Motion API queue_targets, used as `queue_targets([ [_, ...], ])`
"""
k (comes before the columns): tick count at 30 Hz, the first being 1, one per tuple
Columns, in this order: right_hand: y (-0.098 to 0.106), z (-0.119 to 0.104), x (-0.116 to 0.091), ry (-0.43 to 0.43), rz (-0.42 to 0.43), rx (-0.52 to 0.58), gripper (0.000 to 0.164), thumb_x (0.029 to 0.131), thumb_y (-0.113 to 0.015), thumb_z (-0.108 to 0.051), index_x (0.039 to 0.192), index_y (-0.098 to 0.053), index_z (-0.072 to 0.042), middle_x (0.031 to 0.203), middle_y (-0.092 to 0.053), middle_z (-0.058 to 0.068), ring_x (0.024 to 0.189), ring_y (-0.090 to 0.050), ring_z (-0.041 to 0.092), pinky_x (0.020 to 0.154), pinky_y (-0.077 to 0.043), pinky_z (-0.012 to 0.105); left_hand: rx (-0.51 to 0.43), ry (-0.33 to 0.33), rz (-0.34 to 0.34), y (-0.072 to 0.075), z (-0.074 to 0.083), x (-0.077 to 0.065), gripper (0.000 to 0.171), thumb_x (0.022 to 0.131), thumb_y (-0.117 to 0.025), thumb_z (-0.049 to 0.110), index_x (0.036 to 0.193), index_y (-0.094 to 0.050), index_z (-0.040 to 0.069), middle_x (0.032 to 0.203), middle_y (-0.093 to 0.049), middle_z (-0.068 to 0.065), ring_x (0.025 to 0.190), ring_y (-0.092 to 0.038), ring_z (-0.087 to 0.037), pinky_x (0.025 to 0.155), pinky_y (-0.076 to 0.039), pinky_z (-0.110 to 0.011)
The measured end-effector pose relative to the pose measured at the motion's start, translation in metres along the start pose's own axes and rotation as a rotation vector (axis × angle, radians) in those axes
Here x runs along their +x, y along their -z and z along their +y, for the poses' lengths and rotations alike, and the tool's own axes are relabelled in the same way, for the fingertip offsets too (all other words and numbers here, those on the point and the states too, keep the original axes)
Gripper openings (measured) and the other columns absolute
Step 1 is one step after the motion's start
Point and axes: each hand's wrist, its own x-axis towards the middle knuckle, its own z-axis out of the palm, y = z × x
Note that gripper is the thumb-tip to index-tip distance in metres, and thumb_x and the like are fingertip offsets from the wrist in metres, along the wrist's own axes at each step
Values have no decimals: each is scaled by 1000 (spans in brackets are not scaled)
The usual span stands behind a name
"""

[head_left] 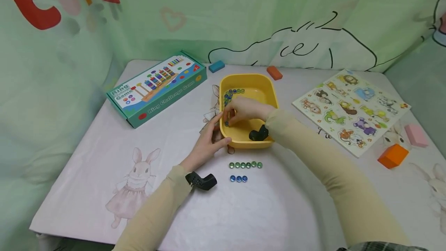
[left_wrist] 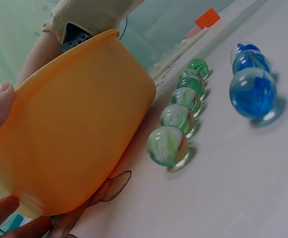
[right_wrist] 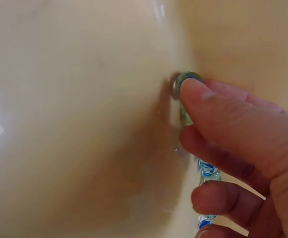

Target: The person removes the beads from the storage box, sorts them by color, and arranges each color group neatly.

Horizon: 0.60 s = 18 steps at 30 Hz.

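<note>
In the head view a yellow plastic tub (head_left: 268,88) stands mid-table, with several blue and green marbles (head_left: 238,91) along its left and far inner walls. My left hand (head_left: 205,147) holds the tub's near left corner, thumb at the near side and fingers along the left side. Inside, my right hand (head_left: 245,109) is at the left wall. Its thumb and index finger pinch a marble (right_wrist: 188,82), partly covered by the thumb. On the table before the tub lie a row of several green marbles (head_left: 248,165) and a row of three blue marbles (head_left: 239,179).
A green ring game box (head_left: 156,88) lies back left. Behind the tub are a blue block (head_left: 216,66) and an orange-red block (head_left: 274,73). An animal puzzle board (head_left: 352,111) lies right, near an orange block (head_left: 393,156) and a pink block (head_left: 416,135).
</note>
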Motion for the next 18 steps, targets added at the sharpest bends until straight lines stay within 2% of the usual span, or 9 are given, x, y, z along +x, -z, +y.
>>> queue_targets([
  [13, -1, -4, 1, 26, -27, -66, 14, 84, -69, -22, 93, -68, -13, 80, -61, 0, 75, -50, 15, 70, -42, 25, -6, 6, -1, -1, 1, 0, 73, 90, -60, 16, 148, -15, 10, 147, -28, -16, 131, -35, -31, 110, -22, -47],
  [18, 6, -5, -4, 34, -45, -84, 13, 84, -68, -23, 95, -68, -15, 82, -61, 0, 78, -50, 16, 73, -42, 26, -6, 6, -3, 0, 0, 0, 74, 90, -60, 16, 148, -14, 10, 148, -26, -16, 132, -34, -32, 110, -22, -47],
])
